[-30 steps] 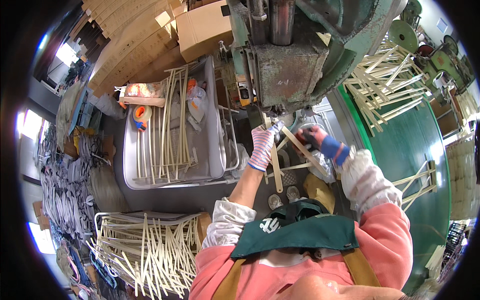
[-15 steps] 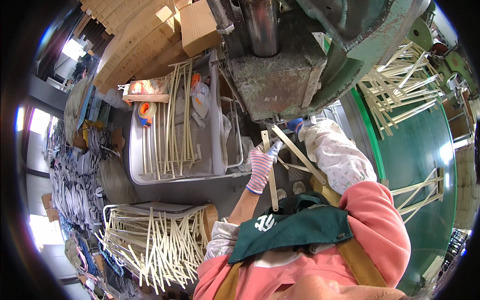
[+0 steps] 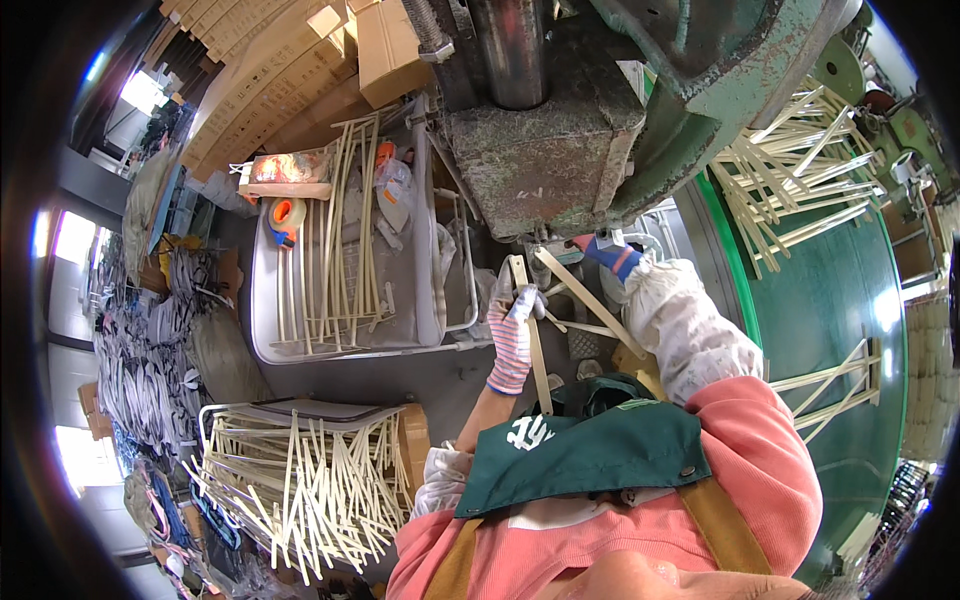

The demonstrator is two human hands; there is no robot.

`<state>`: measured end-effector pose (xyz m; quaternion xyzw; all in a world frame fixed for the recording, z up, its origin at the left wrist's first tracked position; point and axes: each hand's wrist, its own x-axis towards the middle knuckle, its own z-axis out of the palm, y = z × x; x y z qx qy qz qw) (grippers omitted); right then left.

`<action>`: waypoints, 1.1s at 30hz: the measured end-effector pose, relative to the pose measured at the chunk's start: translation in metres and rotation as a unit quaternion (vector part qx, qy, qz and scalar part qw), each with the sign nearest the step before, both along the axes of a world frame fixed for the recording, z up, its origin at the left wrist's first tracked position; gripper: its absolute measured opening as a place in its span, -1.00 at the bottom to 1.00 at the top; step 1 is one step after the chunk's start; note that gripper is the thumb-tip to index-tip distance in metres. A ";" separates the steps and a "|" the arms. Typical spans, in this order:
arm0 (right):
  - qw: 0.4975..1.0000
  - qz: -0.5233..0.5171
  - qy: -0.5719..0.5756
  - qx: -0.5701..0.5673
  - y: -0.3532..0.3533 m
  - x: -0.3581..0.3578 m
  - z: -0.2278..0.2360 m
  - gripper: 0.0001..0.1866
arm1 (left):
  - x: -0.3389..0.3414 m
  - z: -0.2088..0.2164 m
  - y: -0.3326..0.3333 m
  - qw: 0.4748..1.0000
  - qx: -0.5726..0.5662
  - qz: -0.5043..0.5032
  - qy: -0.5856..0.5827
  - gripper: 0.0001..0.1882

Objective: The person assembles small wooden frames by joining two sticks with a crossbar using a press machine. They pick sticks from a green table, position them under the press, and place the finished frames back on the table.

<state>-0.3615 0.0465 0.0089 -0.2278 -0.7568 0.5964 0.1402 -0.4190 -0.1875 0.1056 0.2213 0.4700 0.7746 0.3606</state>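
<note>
My left hand (image 3: 511, 335), in a striped glove, is closed around a flat cream strip (image 3: 539, 362) with a hole near its upper end. This strip stands nearly lengthwise in front of my apron. My right hand (image 3: 615, 257), in a blue-cuffed glove, is beside the lower end of a heavy green press (image 3: 545, 150); its fingers are partly hidden there. A second cream strip (image 3: 590, 305) slants from under the press down to the right, between my two hands. Further thin strips show behind it.
A grey tray (image 3: 262, 325) at left holds long strips, orange tape (image 3: 288, 213) and a plastic bag. Below it, a rack is heaped with cream strips (image 3: 320, 490). Cardboard boxes (image 3: 390, 50) stand behind. More strips (image 3: 790, 170) lie on the green table (image 3: 840, 290) at right.
My right hand has come further out from behind the press and shows more of its glove. My left hand, still on its strip, has shifted slightly left. The whole view has moved a little.
</note>
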 end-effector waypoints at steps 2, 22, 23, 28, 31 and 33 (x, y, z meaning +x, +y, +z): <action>1.000 0.027 0.009 -0.013 -0.008 0.004 0.021 -0.69 | -0.001 0.000 0.006 0.999 -0.023 0.007 -0.026 -0.54; 0.978 -0.031 -0.051 0.198 -0.068 0.023 0.066 -0.78 | 0.000 0.009 0.020 0.998 0.014 0.004 -0.065 -0.60; 0.992 -0.051 -0.051 0.100 -0.072 0.025 0.067 -0.77 | 0.000 0.010 0.020 0.998 0.004 0.004 -0.065 -0.63; 0.997 -0.026 -0.018 -0.070 -0.075 0.013 0.067 -0.75 | -0.012 0.010 0.020 0.998 -0.022 -0.019 -0.058 -0.55; 0.979 -0.037 0.027 -0.198 -0.073 0.011 0.066 -0.73 | -0.019 0.010 0.020 0.998 -0.032 -0.022 -0.052 -0.55; 0.989 -0.034 0.138 0.041 -0.070 0.012 0.066 -0.71 | -0.021 0.012 0.021 0.996 -0.006 -0.038 -0.085 -0.55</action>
